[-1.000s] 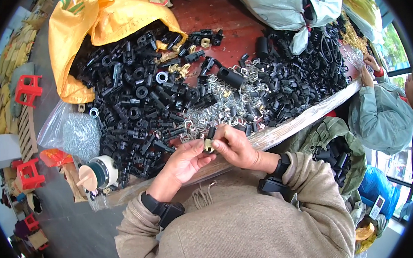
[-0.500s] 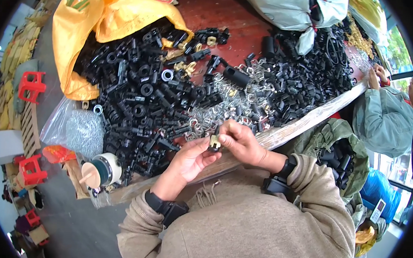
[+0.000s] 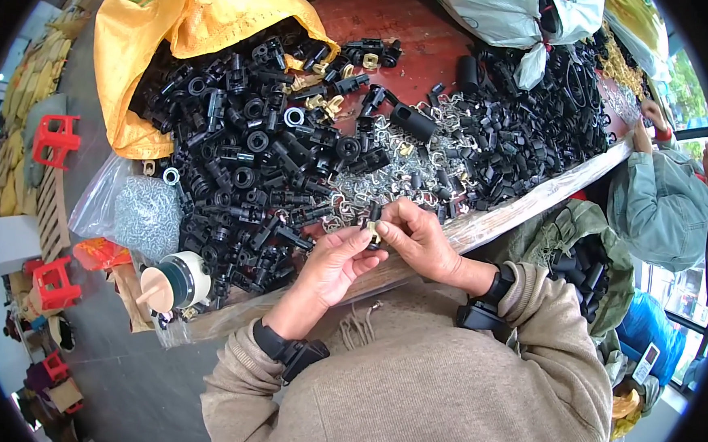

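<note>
Over the table's near wooden edge, my left hand and my right hand meet at a small black plastic part with a brass-coloured piece on it. Thumb and fingers of both hands pinch it, so much of it is hidden. The dark end points up, away from me. Just beyond the hands lies a spread of small bent metal clips. A heap of black plastic fittings is to the left, and smaller black pieces lie to the right.
A yellow woven sack opens onto the heap. At the left corner stand a bag of small metal pieces and a white-and-green cylinder with a wooden knob. A co-worker sits at the far right. A green sack of black tubes is nearby.
The held part has been turned slightly between my fingers; its brass-coloured piece is more covered now, and the dark end shows more. The view has shifted a little.
</note>
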Demonstrator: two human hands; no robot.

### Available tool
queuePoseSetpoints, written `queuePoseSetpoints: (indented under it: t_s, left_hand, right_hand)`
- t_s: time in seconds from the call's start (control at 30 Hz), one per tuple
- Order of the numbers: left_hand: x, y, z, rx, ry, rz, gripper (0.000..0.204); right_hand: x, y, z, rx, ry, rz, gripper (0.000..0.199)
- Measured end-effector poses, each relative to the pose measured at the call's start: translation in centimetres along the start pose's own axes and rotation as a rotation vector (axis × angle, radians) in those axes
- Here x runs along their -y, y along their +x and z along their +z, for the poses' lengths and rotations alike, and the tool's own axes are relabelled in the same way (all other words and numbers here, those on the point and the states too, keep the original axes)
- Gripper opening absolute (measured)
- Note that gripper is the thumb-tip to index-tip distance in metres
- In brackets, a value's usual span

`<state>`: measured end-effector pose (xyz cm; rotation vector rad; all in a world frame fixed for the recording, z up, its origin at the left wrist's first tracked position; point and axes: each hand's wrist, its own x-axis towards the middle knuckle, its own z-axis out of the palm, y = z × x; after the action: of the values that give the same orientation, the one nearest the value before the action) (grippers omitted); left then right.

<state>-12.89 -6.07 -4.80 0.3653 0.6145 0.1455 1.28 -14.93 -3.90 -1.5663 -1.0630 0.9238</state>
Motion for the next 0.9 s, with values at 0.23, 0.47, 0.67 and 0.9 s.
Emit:
queuePoseSetpoints:
  t_s: [0.23, 0.47, 0.67, 0.9]
  left_hand:
    - [-0.1, -0.1, 0.3, 0.018, 0.144, 0.016, 0.02]
    - [-0.2, 0.5, 0.4, -0.008, 0.125, 0.026, 0.022]
    - [0.0, 0.4, 0.3, 0.007, 0.128, 0.055, 0.022]
    - [-0.1, 0.3, 0.9, -0.015, 0.114, 0.059, 0.023]
  right_hand:
    - [0.6, -0.4, -4.5, -0.274, -0.438, -0.105, 0.013]
    - [-2.6, -0.4, -7.5, -0.202, -0.808, -0.289, 0.014]
    - [-2.5, -0.3, -7.7, -0.199, -0.604, -0.242, 0.009]
    - [-2.2, -0.1, -6.8, -0.097, 0.339, 0.058, 0.017]
